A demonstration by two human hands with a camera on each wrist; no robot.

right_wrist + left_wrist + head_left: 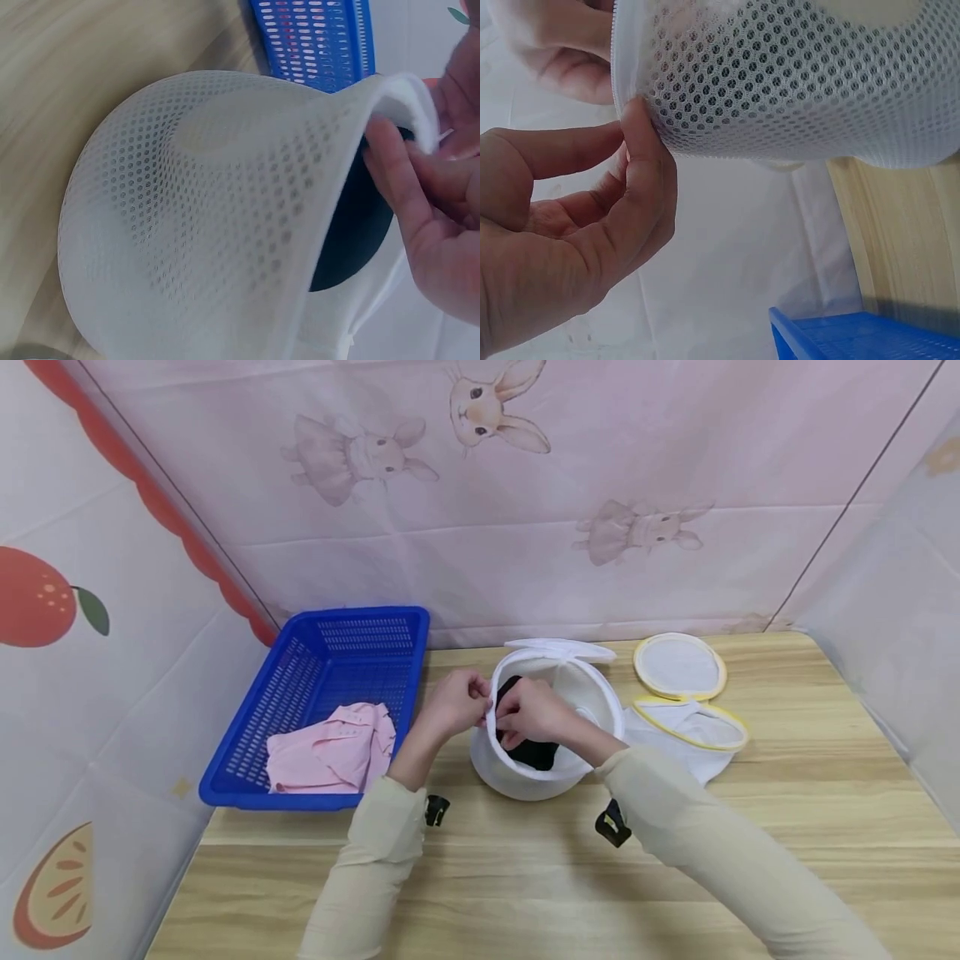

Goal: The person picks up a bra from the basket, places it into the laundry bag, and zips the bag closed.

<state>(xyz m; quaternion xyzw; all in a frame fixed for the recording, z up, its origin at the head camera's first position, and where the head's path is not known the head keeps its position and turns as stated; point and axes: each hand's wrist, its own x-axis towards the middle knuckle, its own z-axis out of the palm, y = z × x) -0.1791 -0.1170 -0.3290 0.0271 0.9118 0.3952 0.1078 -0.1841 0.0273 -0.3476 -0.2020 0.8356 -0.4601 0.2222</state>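
Near the middle of the tabletop (510, 885) stands a white mesh bag (517, 787), its lid (562, 648) folded back towards the wall, which leaves the mouth wide. Inside it lies a black cloth (536, 755), up against the side where both hands meet. The person's left hand (457, 702) pinches the rim between thumb and fingers, probably because mesh so soft would give way unless something braced it. The right hand (543, 714) reaches in over the opposite edge, fingers bent beside that same stretch of rim; I can't tell whether it grasps the rim, the cloth or nothing. To the left, a blue basket (277, 802) holds a pink garment (333, 752), near enough for an easy reach. On the right, a yellow-trimmed bag (678, 756) lies slumped, apparently out of the way.
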